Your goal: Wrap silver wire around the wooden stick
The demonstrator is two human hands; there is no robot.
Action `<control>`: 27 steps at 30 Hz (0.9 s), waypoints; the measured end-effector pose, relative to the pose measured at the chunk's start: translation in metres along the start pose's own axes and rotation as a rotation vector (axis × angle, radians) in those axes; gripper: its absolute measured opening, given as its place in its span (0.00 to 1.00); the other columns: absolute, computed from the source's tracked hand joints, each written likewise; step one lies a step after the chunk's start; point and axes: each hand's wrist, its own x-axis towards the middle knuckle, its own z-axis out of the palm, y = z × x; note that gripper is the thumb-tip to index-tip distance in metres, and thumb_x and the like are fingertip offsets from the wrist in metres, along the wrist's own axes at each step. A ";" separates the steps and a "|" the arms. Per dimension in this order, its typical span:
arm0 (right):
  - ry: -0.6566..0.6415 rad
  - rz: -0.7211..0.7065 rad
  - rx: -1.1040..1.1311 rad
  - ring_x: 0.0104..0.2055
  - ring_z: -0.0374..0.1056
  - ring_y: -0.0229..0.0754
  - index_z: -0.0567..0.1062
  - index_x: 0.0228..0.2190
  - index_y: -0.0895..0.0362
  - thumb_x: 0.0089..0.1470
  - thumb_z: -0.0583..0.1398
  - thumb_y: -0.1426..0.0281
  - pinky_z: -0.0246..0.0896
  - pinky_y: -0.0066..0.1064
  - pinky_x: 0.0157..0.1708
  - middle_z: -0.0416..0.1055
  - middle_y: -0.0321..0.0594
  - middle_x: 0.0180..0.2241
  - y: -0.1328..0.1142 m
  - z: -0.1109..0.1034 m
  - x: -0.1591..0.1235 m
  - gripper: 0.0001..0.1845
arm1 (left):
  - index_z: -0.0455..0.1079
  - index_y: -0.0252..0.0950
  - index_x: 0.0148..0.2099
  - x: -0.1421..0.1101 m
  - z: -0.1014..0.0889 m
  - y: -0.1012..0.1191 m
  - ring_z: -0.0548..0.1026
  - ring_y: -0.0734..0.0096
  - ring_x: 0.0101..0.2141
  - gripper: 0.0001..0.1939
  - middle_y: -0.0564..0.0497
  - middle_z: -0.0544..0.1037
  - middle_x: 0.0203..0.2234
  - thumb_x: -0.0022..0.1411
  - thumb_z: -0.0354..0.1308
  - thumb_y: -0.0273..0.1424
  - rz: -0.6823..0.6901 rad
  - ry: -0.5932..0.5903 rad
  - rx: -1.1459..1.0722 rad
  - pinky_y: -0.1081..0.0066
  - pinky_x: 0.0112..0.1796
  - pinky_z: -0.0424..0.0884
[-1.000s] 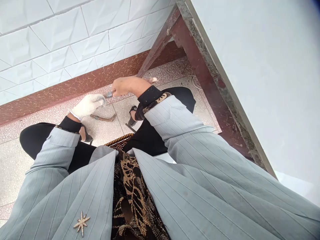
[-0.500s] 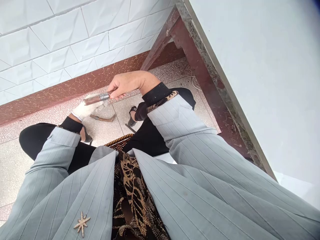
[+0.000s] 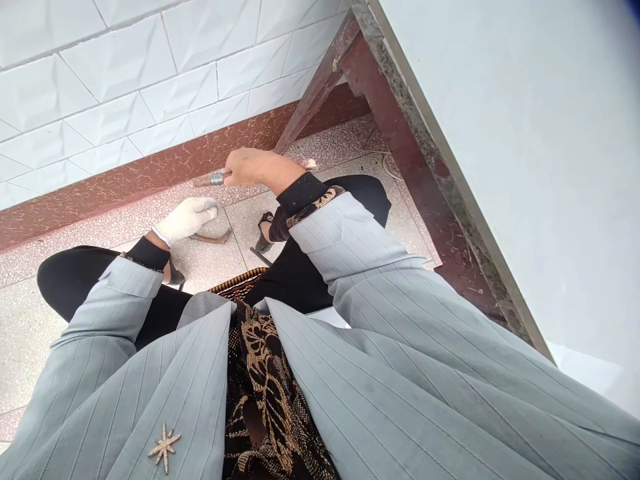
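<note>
My right hand is closed around a brown, wood-like tool with silver wire wound round it; its brown end points left. Beyond my wrist a pale-tipped piece shows, and I cannot tell whether it belongs to the same tool. My left hand, in a white knitted glove, is lower and to the left, apart from the tool. Its fingers are curled together, and what they hold is hidden. Just behind the gloved fingers a bent brown stick lies on the floor.
A white-topped table with reddish-brown legs stands close on my right. Ahead is a white tiled wall with a brown skirting. Between my knees the woven rim of a basket or seat shows above the speckled floor.
My right hand has lifted the wire-bound tool up and away from the left glove. My gloved hand has shifted slightly right and now shows in full.
</note>
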 end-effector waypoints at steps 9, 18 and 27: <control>-0.321 -0.094 -0.042 0.37 0.76 0.47 0.83 0.33 0.67 0.64 0.64 0.73 0.66 0.35 0.40 0.76 0.42 0.27 -0.013 0.003 -0.009 0.10 | 0.76 0.34 0.37 -0.004 -0.016 0.005 0.73 0.69 0.33 0.13 0.51 0.77 0.30 0.64 0.51 0.33 0.065 0.061 0.161 0.66 0.40 0.70; -0.544 -0.520 0.299 0.31 0.66 0.32 0.80 0.35 0.68 0.68 0.62 0.72 0.60 0.27 0.39 0.69 0.31 0.24 0.000 -0.004 -0.014 0.11 | 0.77 0.33 0.39 -0.002 -0.026 -0.006 0.74 0.68 0.34 0.14 0.50 0.79 0.32 0.65 0.53 0.36 0.040 0.170 0.104 0.65 0.41 0.73; -0.139 -0.505 0.562 0.24 0.62 0.31 0.75 0.26 0.61 0.62 0.60 0.78 0.55 0.26 0.29 0.68 0.32 0.21 0.017 -0.017 -0.023 0.11 | 0.71 0.35 0.34 0.007 -0.006 -0.021 0.63 0.76 0.21 0.13 0.53 0.68 0.21 0.66 0.60 0.40 0.025 0.064 -0.373 0.73 0.25 0.63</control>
